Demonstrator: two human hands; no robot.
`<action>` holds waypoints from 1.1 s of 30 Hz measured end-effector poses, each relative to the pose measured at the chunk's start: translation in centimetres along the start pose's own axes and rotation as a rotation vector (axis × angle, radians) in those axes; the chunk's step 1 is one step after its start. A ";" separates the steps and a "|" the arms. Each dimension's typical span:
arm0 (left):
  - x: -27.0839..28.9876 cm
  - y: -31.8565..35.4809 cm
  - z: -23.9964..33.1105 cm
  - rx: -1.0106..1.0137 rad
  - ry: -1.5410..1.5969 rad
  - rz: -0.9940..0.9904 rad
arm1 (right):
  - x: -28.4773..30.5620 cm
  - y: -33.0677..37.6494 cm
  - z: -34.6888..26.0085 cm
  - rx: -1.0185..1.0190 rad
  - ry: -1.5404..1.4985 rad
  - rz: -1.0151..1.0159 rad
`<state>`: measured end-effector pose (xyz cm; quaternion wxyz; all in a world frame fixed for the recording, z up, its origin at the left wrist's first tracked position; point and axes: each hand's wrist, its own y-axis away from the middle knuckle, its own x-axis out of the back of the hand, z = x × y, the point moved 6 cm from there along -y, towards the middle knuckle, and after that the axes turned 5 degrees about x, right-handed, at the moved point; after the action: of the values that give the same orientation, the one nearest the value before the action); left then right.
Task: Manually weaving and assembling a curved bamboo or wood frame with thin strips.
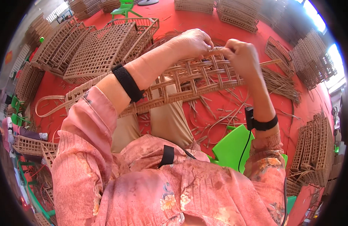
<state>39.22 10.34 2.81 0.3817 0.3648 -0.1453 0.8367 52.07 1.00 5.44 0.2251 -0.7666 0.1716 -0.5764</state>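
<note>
Long openwork woven piece [198,90] is laid slantwise across the knees, running from lower left to upper right; open cells are seen along it, and the red floor [174,24] and tan trousers [168,122] are seen through them. Its far top edge is gripped toward the right end — fingers of the left hand [196,42] are curled down and closed on the rim, that rim is pinched between thumb and bent fingers of the right hand [242,56], and only a short stretch of edge is left between the hands. Most of the piece is extended leftward, passing under the left forearm; a bent strip [49,97] is looped out past its left end. A black band is worn on each forearm. Beyond the left forearm, a big lattice basket [98,52] is tilted — its inside cannot be told — with more baskets stood beside it. At far right, stacked baskets [313,56] are seen, and others [313,147] are placed lower down, contents unclear. Cut strips [204,107] are scattered over the floor, and a bundle of strands [281,86] is laid right of the piece. A green seat [234,148] is partly seen by the right forearm.
</note>
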 end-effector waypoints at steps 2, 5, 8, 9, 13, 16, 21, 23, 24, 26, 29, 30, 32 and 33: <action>-0.5 -0.1 0.4 -0.047 0.036 -0.018 | 2.4 -0.2 1.2 -0.025 0.070 0.054; -1.2 0.1 1.0 -0.022 0.377 -0.076 | 4.8 0.0 2.1 -0.077 0.068 0.104; -0.4 0.3 1.2 0.040 0.431 -0.070 | 3.5 -0.1 3.2 -0.092 -0.083 0.091; -0.1 0.5 1.1 0.038 0.429 -0.064 | 2.7 -0.3 3.4 -0.075 -0.170 0.078; 0.5 0.3 1.0 0.090 0.192 0.013 | -0.4 0.1 5.3 -0.241 -0.247 -0.124; 0.4 0.2 1.3 0.103 0.085 -0.033 | -2.2 0.1 5.7 -0.333 -0.311 -0.313; 0.0 -0.8 0.8 0.125 0.019 -0.125 | -4.0 -0.5 4.5 -0.309 -0.484 -0.612; -0.4 -1.3 1.5 -0.130 -0.132 -0.157 | -4.7 -0.9 5.3 -0.348 -0.552 -0.661; -0.4 -1.7 1.2 -0.131 -0.134 -0.156 | -5.2 -0.9 5.5 -0.386 -0.619 -0.712; -0.3 -0.7 2.2 0.086 0.041 -0.164 | -5.7 -0.9 6.4 -0.417 -0.656 -0.732; -0.1 -0.9 1.8 0.114 0.032 -0.165 | -5.8 -0.7 6.5 -0.444 -0.698 -0.730; -0.2 -1.0 1.8 0.112 0.032 -0.163 | -5.7 -0.7 6.5 -0.454 -0.707 -0.707; -0.6 -1.2 1.7 0.110 -0.011 -0.178 | -5.5 -0.6 6.3 -0.436 -0.668 -0.627; -0.7 -1.3 1.8 0.110 -0.011 -0.176 | -5.1 -0.4 6.1 -0.419 -0.630 -0.546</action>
<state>41.43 9.91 3.46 0.4326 0.4013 -0.0688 0.8045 56.54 4.92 0.16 -0.0535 -0.9504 -0.0002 -0.3065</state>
